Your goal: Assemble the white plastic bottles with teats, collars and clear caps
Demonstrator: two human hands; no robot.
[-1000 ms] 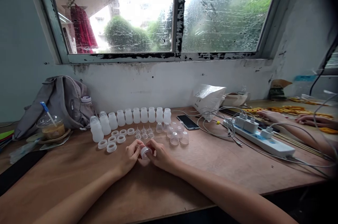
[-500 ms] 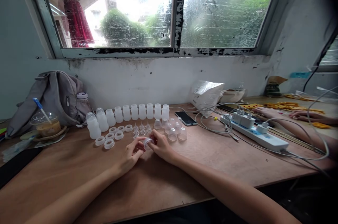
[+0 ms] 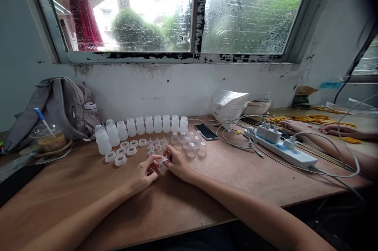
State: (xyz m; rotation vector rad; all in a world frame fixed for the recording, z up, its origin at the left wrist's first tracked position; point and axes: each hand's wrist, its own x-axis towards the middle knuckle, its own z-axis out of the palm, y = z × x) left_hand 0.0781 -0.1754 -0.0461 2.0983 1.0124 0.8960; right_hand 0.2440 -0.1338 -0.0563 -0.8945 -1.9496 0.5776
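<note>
Between both hands, above the wooden table, is a translucent ring (image 3: 163,160). My right hand (image 3: 176,164) pinches its right side with thumb and fingers. The fingertips of my left hand (image 3: 145,173) are closed on its left edge, thumb bent below. Just behind the hands stand small clear nipples (image 3: 157,147). Several loose white rings (image 3: 121,160) lie to the left. Clear domed caps (image 3: 191,151) are grouped to the right. A row of frosted bottles (image 3: 149,124) stands behind; the two leftmost (image 3: 102,140) have domed tops.
On the left are a grey backpack (image 3: 67,105) and a drink cup (image 3: 51,137). A phone (image 3: 206,132), white package (image 3: 228,107), cables and a power strip (image 3: 283,150) lie right. Another person's hands (image 3: 333,129) are at far right, near yellow pieces.
The ring has tilted between my fingers, and my left thumb has shifted down, away from it. The whole view has moved slightly.
</note>
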